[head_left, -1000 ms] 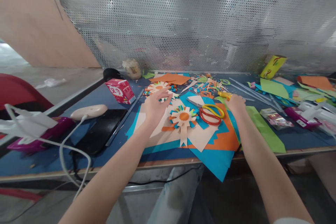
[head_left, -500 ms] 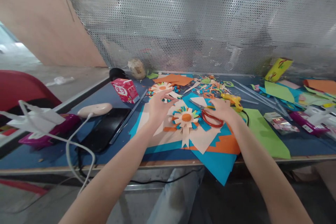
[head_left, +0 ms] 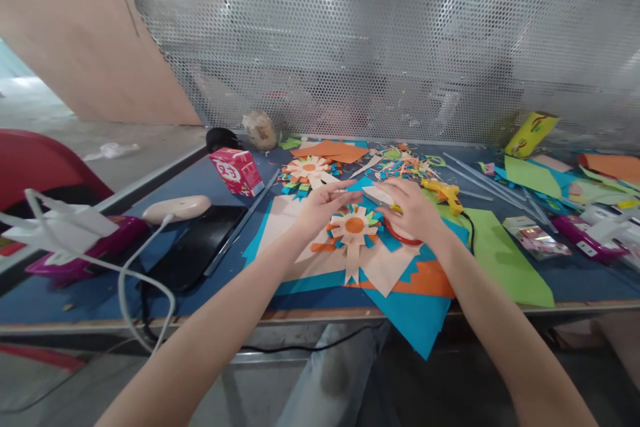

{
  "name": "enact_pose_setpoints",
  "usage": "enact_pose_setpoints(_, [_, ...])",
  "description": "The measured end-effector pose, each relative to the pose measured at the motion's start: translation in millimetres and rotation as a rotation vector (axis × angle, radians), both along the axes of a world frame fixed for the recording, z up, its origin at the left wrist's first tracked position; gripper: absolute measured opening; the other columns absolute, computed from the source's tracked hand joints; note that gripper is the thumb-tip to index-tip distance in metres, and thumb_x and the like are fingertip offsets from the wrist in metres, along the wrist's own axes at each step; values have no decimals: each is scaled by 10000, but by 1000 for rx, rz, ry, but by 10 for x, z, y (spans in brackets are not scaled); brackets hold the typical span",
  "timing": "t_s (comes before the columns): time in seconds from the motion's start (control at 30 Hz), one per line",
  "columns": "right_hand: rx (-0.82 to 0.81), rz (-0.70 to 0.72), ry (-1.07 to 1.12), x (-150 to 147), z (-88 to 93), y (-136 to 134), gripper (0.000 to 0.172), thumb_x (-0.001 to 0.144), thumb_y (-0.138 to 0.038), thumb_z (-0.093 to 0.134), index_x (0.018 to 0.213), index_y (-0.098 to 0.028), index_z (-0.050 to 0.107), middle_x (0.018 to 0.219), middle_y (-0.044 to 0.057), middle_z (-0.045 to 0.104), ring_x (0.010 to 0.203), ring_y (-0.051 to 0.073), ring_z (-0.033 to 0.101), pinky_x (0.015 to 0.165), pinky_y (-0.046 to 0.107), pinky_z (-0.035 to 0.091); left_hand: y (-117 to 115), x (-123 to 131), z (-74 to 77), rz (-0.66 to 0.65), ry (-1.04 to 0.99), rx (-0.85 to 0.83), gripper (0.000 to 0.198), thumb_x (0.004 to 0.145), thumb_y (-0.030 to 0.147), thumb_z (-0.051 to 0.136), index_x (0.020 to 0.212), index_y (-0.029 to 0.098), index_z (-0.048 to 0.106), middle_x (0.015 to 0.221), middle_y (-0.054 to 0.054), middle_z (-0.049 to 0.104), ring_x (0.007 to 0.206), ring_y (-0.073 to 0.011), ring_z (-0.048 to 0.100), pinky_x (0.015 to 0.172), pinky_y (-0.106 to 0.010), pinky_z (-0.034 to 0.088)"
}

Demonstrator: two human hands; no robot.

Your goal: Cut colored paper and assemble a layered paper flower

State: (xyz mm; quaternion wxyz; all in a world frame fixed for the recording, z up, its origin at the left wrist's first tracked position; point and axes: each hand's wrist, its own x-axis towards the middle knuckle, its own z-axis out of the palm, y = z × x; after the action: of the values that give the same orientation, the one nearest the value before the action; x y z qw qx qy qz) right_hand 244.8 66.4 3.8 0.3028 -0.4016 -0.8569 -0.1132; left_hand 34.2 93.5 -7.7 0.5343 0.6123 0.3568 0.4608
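Blue tbl (head_left: pixel 575 270): paper flower (head_left: pixel 354 225), scraps (head_left: pixel 400 163) (mesh screen (head_left: pixel 350 47) behind).

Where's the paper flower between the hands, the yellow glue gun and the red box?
paper flower (head_left: pixel 355 225): head camera view, on its orange centre.
yellow glue gun (head_left: pixel 447 192): head camera view, on its body.
red box (head_left: pixel 236 172): head camera view, on its front face.

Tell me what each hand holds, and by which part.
The left hand holds nothing; it is open beside the paper flower. The right hand lies over the handles of the scissors; whether it grips them cannot be told.
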Motion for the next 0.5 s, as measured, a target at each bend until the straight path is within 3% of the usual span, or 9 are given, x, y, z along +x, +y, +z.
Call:
enact_pose_setpoints(0.1, [49, 130, 42, -178, -6, -72, 327, 874, -347, 469, 1168, -219, 538, 1119, 78, 601, 1077, 209, 522, 936, 384, 419, -39, 46, -12, -192, -112, -139, 555, 678, 387, 684, 1166, 154, 555, 893, -92, 712, 826, -194, 667, 731, -293, 501])
enact_pose_setpoints(0.33, [97, 194, 109, -160, 33, -80, 155, 861, -293, 517, 896, -201, 638, 860, 36, 685, 863, 163, 592, 799, 316, 487, -159, 124, 49, -341, -273, -319, 534, 697, 217, 691, 1204, 161, 533, 825, -54, 716, 730, -134, 665, 734, -260, 500])
enact_pose_setpoints(0.5, [248, 301, 3, -55, 78, -113, 185, 857, -256, 527, 1006, -211, 625, 991, 40, 690, 922, 154, 615, 828, 312, 494, -198, 82, 99, -461, -401, -378, 487, 777, 153, 592, 1251, 172, 483, 882, -74, 716, 829, -186, 677, 821, -334, 497])
